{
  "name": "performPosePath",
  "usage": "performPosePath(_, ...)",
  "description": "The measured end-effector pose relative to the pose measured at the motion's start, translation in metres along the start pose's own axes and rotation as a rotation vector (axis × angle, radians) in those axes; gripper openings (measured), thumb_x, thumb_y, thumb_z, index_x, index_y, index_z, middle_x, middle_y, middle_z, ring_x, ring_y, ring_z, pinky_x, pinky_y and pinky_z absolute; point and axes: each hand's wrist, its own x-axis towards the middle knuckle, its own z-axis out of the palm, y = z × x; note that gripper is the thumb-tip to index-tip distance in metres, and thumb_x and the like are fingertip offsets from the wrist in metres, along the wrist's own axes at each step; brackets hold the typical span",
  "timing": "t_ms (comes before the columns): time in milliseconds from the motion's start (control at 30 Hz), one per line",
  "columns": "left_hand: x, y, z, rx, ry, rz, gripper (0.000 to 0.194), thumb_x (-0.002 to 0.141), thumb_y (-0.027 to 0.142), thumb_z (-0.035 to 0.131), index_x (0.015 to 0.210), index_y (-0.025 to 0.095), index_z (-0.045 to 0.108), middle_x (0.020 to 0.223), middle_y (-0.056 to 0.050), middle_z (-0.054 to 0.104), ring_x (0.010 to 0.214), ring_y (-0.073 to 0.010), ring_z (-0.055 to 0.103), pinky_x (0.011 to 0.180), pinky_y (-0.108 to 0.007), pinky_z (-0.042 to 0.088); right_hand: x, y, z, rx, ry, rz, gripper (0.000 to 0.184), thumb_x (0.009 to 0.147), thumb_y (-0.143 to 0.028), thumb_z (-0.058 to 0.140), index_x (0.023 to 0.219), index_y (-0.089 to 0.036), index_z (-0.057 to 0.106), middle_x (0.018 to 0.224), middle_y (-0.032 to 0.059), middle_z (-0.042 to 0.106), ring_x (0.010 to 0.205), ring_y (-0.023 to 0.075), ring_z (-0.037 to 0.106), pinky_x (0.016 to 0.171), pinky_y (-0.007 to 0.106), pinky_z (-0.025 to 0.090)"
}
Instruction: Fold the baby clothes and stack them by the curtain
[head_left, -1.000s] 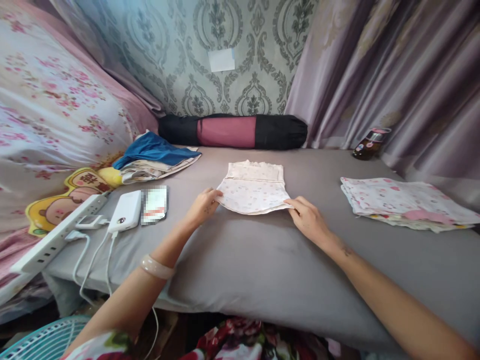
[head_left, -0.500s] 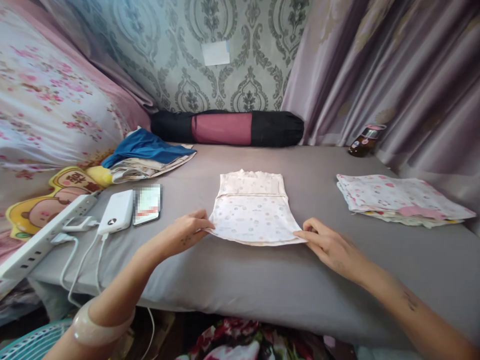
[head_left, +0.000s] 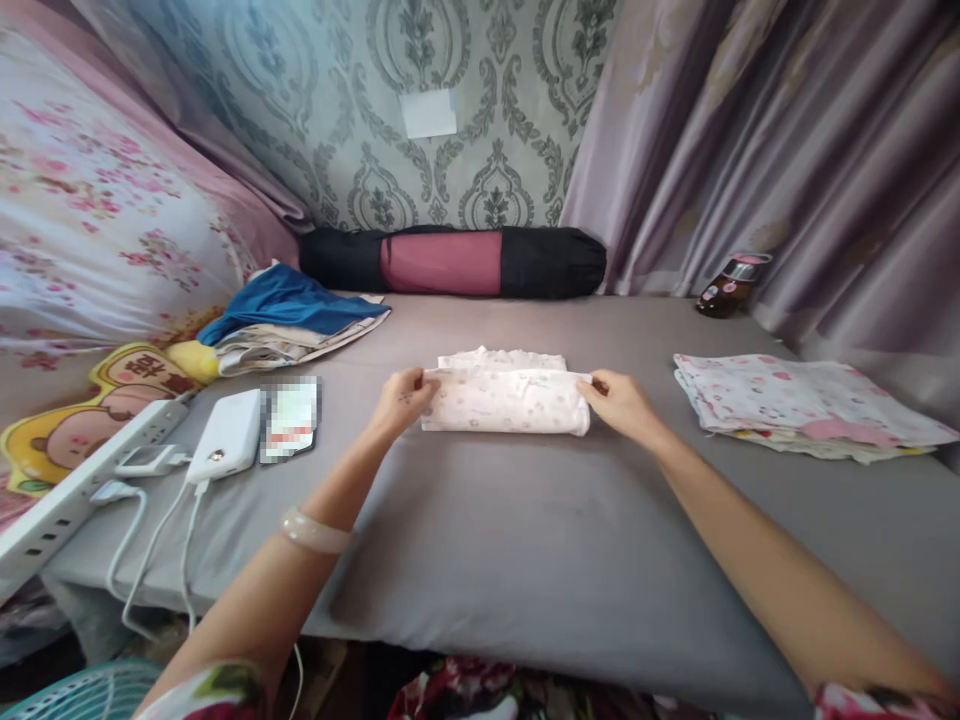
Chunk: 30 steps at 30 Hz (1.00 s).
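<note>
A white garment (head_left: 506, 403) with a small pale print lies in the middle of the grey sheet (head_left: 517, 560), its near part folded over toward the back. A ruffled edge shows behind the fold. My left hand (head_left: 405, 403) pinches the left end of the folded edge. At the opposite end, my right hand (head_left: 619, 400) grips the other corner between thumb and fingers. The edge is stretched straight between both hands.
Folded printed clothes (head_left: 810, 405) lie on the right, with a bottle (head_left: 726, 285) behind them. A clothes pile (head_left: 292, 320), phone (head_left: 291, 420), power bank (head_left: 223, 435) and power strip (head_left: 90, 480) are on the left. A black and maroon roll (head_left: 442, 262) lies against the wall.
Both hands have carried the garment's near edge up and away from me, folding it over the far part. The garment now looks about half as deep.
</note>
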Motion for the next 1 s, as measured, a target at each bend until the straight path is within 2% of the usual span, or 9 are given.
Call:
performPosePath(100, 0.021, 0.005, 0.018, 0.134, 0.039, -0.069, 0.020, 0.083, 0.026, 0.046, 0.065, 0.019, 0.052, 0.062, 0.001, 0.052, 0.063, -0.0142, 0.049, 0.058, -0.024, 0.032, 0.027, 0.006, 0.018, -0.072, -0.006, 0.083, 0.024, 0.086, -0.030, 0.050, 0.086, -0.015, 0.069, 0.083, 0.0074, 0.072, 0.075, 0.0180, 0.063, 0.059, 0.023, 0.040)
performPosePath(200, 0.037, 0.008, 0.032, 0.254, 0.060, -0.115, 0.020, 0.088, 0.023, 0.042, 0.076, 0.019, 0.058, 0.077, -0.006, 0.063, 0.075, -0.0189, 0.058, 0.064, -0.027, 0.036, 0.046, 0.004, 0.030, -0.195, -0.005, 0.180, 0.027, 0.089, -0.029, 0.047, 0.089, -0.015, 0.070, 0.090, 0.0119, 0.073, 0.081, 0.0204, 0.065, 0.061, 0.024, 0.040)
performPosePath(300, 0.044, 0.009, 0.042, 0.301, 0.077, -0.134, 0.022, 0.092, 0.025, 0.038, 0.091, 0.020, 0.059, 0.094, -0.011, 0.067, 0.089, -0.0225, 0.061, 0.070, -0.028, 0.039, 0.055, -0.005, 0.036, -0.249, 0.000, 0.257, 0.029, 0.090, -0.024, 0.043, 0.101, -0.014, 0.068, 0.101, 0.0160, 0.071, 0.092, 0.0235, 0.065, 0.067, 0.026, 0.042)
performPosePath(400, 0.048, 0.011, 0.048, 0.323, 0.079, -0.151, 0.026, 0.095, 0.026, 0.033, 0.102, 0.020, 0.057, 0.103, -0.012, 0.067, 0.097, -0.0245, 0.062, 0.073, -0.030, 0.042, 0.056, -0.015, 0.039, -0.262, -0.003, 0.302, 0.032, 0.093, -0.022, 0.038, 0.114, -0.013, 0.061, 0.107, 0.0185, 0.068, 0.099, 0.0264, 0.065, 0.075, 0.030, 0.045)
performPosePath(600, 0.051, 0.013, 0.056, 0.379, 0.066, -0.156, 0.033, 0.098, 0.029, 0.026, 0.111, 0.017, 0.053, 0.105, -0.017, 0.066, 0.098, -0.0287, 0.063, 0.076, -0.035, 0.045, 0.051, -0.023, 0.044, -0.330, -0.003, 0.287, 0.034, 0.098, -0.021, 0.030, 0.121, -0.010, 0.052, 0.114, 0.0216, 0.064, 0.104, 0.0298, 0.063, 0.084, 0.039, 0.046)
performPosePath(800, 0.056, 0.008, 0.063, 0.422, 0.066, -0.154, 0.036, 0.099, 0.030, 0.023, 0.115, 0.015, 0.051, 0.106, -0.018, 0.066, 0.098, -0.0293, 0.065, 0.079, -0.038, 0.047, 0.055, -0.020, 0.049, -0.371, 0.013, 0.268, 0.033, 0.099, -0.021, 0.028, 0.121, -0.010, 0.050, 0.116, 0.0221, 0.062, 0.105, 0.0297, 0.063, 0.086, 0.040, 0.046)
performPosePath(1000, 0.062, 0.003, 0.068, 0.442, 0.077, -0.189, 0.038, 0.098, 0.036, 0.026, 0.111, 0.015, 0.055, 0.106, -0.019, 0.067, 0.098, -0.0296, 0.065, 0.080, -0.037, 0.047, 0.061, -0.014, 0.053, -0.330, 0.018, 0.335, 0.036, 0.098, -0.029, 0.032, 0.117, -0.008, 0.054, 0.110, 0.0235, 0.065, 0.104, 0.0309, 0.063, 0.086, 0.040, 0.046)
